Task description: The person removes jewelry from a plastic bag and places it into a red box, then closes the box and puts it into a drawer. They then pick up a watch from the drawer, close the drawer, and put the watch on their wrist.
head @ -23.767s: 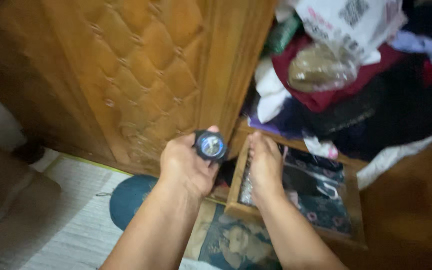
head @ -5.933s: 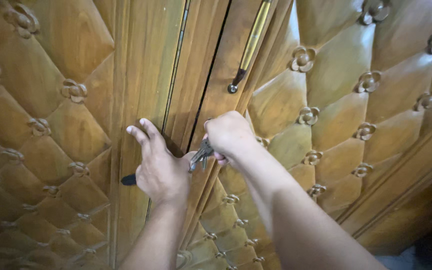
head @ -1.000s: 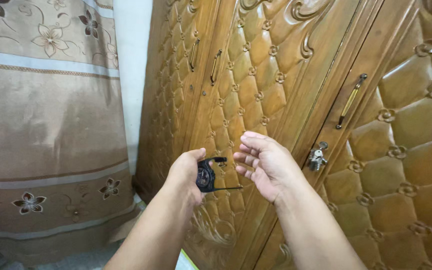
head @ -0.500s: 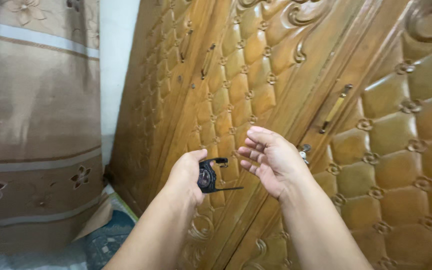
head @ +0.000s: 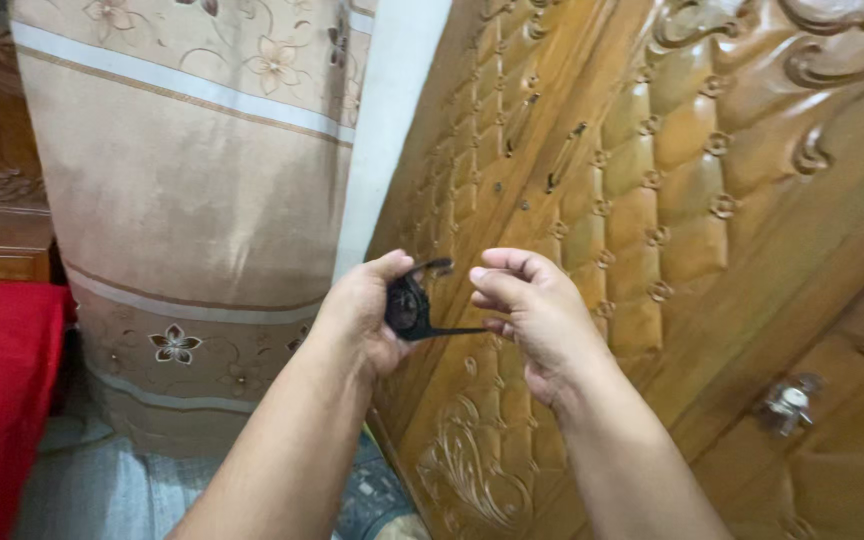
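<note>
Black wristwatch (head: 409, 305) mid-frame looks light with a floppy strap, left hand (head: 357, 312) gripping its case, right hand (head: 532, 315) pinching the lower strap end, best held by the case.

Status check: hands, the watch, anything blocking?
Left hand grips black wristwatch. Right hand at its lower strap. Nothing between them; carved wooden wardrobe behind.
</note>
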